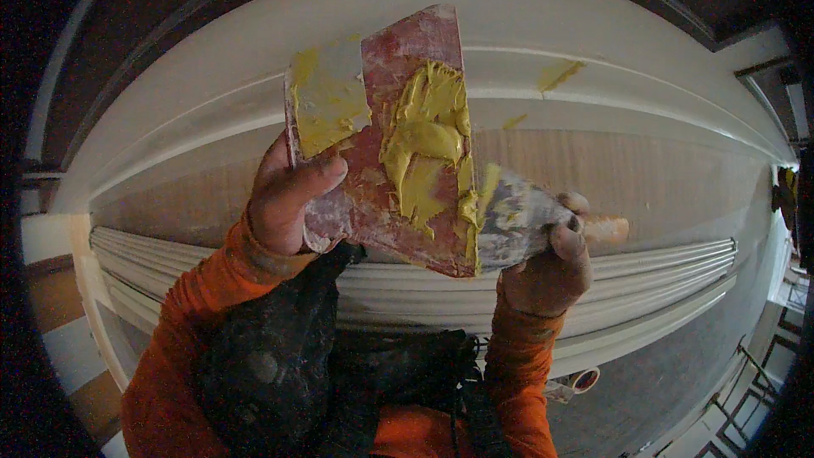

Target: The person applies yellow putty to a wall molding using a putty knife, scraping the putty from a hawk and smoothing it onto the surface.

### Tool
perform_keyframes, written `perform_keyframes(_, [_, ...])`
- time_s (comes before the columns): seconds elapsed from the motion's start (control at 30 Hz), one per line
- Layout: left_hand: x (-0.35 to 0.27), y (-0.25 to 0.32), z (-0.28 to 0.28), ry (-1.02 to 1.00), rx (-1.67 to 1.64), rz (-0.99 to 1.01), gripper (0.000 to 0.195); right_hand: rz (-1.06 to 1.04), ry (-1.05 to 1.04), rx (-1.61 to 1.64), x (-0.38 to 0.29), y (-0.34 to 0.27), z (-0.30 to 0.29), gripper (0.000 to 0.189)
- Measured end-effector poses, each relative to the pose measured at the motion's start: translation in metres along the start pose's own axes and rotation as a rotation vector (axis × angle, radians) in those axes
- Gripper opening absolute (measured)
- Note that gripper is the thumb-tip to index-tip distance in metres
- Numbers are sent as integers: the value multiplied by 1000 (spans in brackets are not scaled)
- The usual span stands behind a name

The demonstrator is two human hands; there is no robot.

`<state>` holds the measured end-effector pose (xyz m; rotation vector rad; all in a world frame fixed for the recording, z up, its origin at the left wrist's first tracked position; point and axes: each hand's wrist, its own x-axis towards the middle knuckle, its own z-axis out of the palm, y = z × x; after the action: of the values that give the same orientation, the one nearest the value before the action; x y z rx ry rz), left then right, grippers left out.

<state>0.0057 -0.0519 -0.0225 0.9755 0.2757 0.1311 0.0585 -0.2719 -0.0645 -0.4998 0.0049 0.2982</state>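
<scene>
My left hand (280, 197) grips a reddish, paint-stained board (413, 38) by its left edge, the thumb over its face. Thick yellow putty (432, 133) lies heaped on the board's right half. Above the thumb, a pale flat rectangle (327, 98) smeared with yellow covers the board's left part; I cannot tell whether it is a separate blade. My right hand (550, 267) holds a putty knife (518, 216), its broad blade blurred and streaked with yellow. The knife's light-coloured handle (607, 229) sticks out to the right. The blade's front edge is at the board's putty-coated right edge.
Behind the board runs a pale wall with moulding (636, 108), bearing yellow smears (563, 75). Below it are a wood-grained panel (674, 172) and a cream ribbed band (407, 296). A roll of tape (585, 380) lies low on the right, over a grey surface (626, 388).
</scene>
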Motion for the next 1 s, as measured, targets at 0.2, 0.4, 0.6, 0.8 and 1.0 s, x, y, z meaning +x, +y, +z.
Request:
perform_keyframes(0.2, [5, 2, -1, -8, -45, -11, 50, -617, 433, -812, -35, 24, -33, 38])
perform_keyframes(0.4, [3, 2, -11, 75, -25, -12, 49, 205, -321, -557, -49, -4, -30, 42])
perform_keyframes(0.6, [5, 5, -10, 59, -38, 10, 48, -474, -604, -1143, -44, 11, -22, 41])
perform_keyframes(0.8, [3, 7, -9, 55, -106, -1, 50, -842, -654, -1240, -26, 33, -32, 42])
perform_keyframes(1.0, [6, 7, -7, 31, -79, 57, 50, -647, -558, -1674, -21, 33, -44, 38])
